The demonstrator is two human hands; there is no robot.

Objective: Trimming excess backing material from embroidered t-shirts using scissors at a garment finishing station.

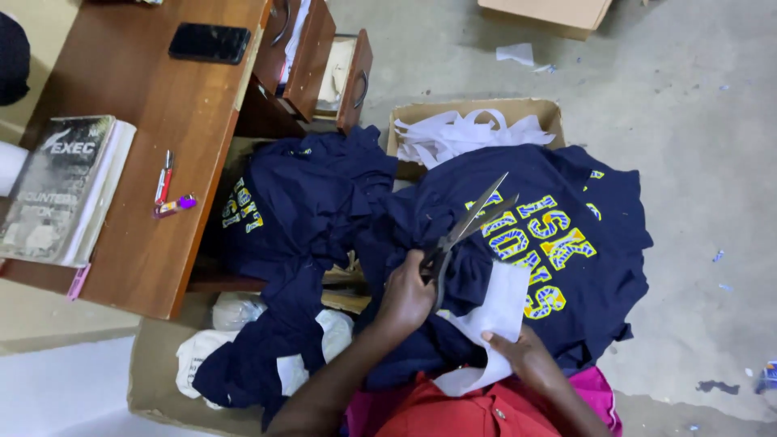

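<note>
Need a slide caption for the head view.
Left hand holds open scissors over navy printed shirts; right hand holds white sheet.

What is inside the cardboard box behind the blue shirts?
The cardboard box holds loose white paper strips. A navy shirt lies over its front edge, so the box's bottom is hidden.

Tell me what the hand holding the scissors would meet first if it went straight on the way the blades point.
The left hand holds the scissors, blades open, pointing up and right. Going on that way, it would probably first meet the navy shirt with yellow lettering, then the cardboard box of white strips; depth is unclear.
</note>
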